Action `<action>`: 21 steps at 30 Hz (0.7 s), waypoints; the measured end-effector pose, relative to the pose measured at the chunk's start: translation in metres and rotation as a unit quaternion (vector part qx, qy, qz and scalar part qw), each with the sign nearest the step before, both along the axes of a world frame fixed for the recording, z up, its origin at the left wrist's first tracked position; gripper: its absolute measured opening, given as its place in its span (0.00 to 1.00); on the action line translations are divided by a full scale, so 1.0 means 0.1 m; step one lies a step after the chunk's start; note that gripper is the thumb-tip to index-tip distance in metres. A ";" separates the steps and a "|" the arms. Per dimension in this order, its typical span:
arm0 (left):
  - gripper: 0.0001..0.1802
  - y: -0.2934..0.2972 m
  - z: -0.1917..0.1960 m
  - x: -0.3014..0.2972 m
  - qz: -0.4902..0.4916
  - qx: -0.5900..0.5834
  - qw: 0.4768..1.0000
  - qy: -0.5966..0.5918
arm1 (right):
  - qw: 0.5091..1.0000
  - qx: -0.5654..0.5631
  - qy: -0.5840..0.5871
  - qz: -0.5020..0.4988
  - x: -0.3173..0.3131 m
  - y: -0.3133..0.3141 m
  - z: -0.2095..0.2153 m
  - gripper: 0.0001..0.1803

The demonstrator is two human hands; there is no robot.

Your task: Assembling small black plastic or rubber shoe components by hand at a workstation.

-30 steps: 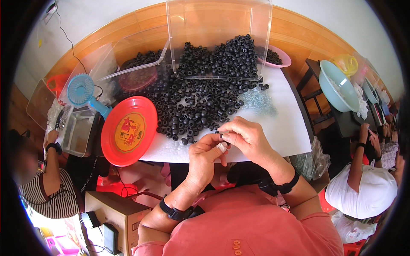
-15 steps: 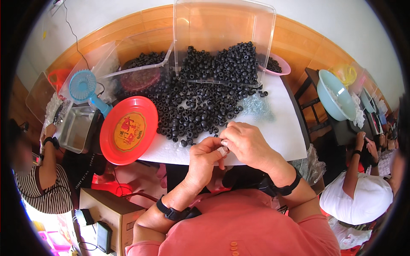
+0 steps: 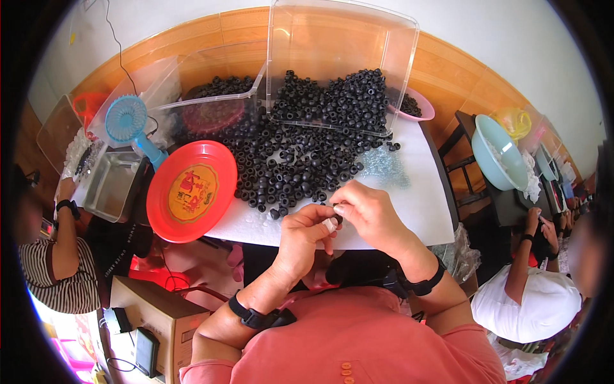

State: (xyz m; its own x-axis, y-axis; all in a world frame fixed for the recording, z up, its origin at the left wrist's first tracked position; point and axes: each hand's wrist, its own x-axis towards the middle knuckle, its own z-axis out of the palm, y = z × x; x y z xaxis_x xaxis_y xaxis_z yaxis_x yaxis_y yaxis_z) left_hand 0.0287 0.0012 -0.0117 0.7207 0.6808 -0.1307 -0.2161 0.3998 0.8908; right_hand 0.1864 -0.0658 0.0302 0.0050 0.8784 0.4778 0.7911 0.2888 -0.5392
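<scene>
Both hands sit together at the near edge of the white bench (image 3: 422, 205), just below the heap of small black rubber rings (image 3: 300, 160). Little has shifted over the last second: same pinch, same spot. Left hand (image 3: 304, 233) fingers pinch a small white piece (image 3: 330, 224); right hand (image 3: 368, 214) fingers press one black ring (image 3: 338, 219) against it. Round red plastic plate (image 3: 192, 190) lies left of the heap, bare.

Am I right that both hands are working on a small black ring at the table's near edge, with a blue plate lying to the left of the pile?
Not quite: the plate is red, not blue, as the head view shows. The rest holds: the left hand and right hand meet over a small black ring at the table's near edge.
</scene>
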 end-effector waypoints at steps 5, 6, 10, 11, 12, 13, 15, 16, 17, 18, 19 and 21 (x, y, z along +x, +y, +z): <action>0.08 0.03 0.04 -0.02 -0.009 -0.033 0.999 -0.013 | 0.928 -0.027 0.370 0.015 0.01 -0.02 -0.18 0.05; 0.09 0.04 0.03 -0.03 -0.006 -0.044 0.999 -0.026 | 0.928 -0.028 0.370 0.015 -0.02 -0.01 -0.21 0.05; 0.10 0.04 0.00 -0.03 -0.003 -0.058 0.997 -0.049 | 0.905 -0.028 0.425 0.012 -0.13 -0.03 -0.26 0.05; 0.10 0.04 -0.01 -0.04 -0.002 -0.059 0.997 -0.048 | 0.891 -0.033 0.452 0.012 -0.14 -0.04 -0.26 0.05; 0.10 0.04 -0.01 -0.04 -0.001 -0.061 0.997 -0.049 | 0.891 -0.034 0.452 0.012 -0.15 -0.04 -0.27 0.05; 0.10 0.04 -0.01 -0.04 -0.002 -0.063 0.997 -0.050 | 0.904 -0.029 0.426 0.006 -0.15 -0.05 -0.28 0.05; 0.10 0.02 0.00 -0.03 0.004 -0.063 0.997 -0.049 | 0.916 -0.024 0.399 0.000 -0.15 -0.06 -0.29 0.04; 0.10 0.02 0.00 -0.03 0.011 -0.063 0.997 -0.048 | 0.940 -0.003 0.340 -0.014 -0.16 -0.06 -0.29 0.04; 0.10 0.01 0.00 -0.03 0.011 -0.062 0.997 -0.046 | 0.960 0.018 0.279 -0.029 -0.17 -0.06 -0.29 0.04; 0.10 0.00 0.00 -0.04 0.015 -0.059 0.997 -0.045 | 0.959 0.018 0.280 -0.028 -0.18 -0.05 -0.30 0.04; 0.10 -0.01 0.00 -0.04 0.017 -0.056 0.997 -0.043 | 0.961 0.028 0.274 -0.033 -0.18 -0.06 -0.31 0.04; 0.10 -0.01 -0.01 -0.03 0.020 -0.055 0.997 -0.044 | 0.962 0.038 0.268 -0.038 -0.19 -0.06 -0.33 0.04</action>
